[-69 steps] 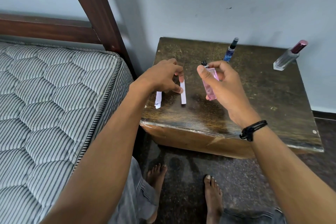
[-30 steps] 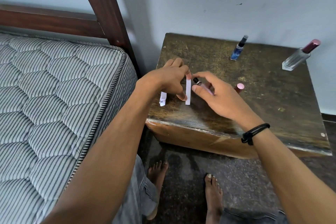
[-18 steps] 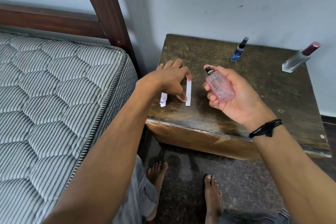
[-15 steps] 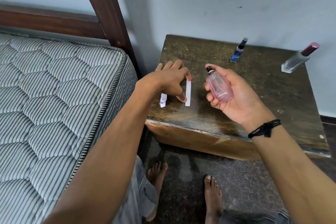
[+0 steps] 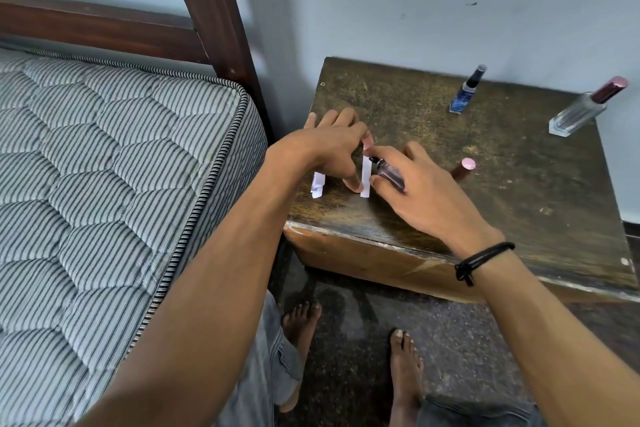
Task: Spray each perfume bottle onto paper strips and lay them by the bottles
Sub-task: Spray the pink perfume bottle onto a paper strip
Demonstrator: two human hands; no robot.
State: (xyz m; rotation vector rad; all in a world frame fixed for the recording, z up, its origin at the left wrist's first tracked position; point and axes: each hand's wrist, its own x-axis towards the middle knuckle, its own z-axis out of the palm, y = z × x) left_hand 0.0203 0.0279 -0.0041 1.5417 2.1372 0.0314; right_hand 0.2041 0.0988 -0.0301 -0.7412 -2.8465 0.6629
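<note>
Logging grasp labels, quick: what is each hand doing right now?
Left hand: pinching the upright paper strip.
Right hand: closed around the pink perfume bottle, nozzle at the strip.

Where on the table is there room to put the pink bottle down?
The widest bare patch is the table front right, between the right hand, the pink cap and the near edge. Bare too: back left, behind the left hand. Crowded: around the paper strip and folded strips.
</note>
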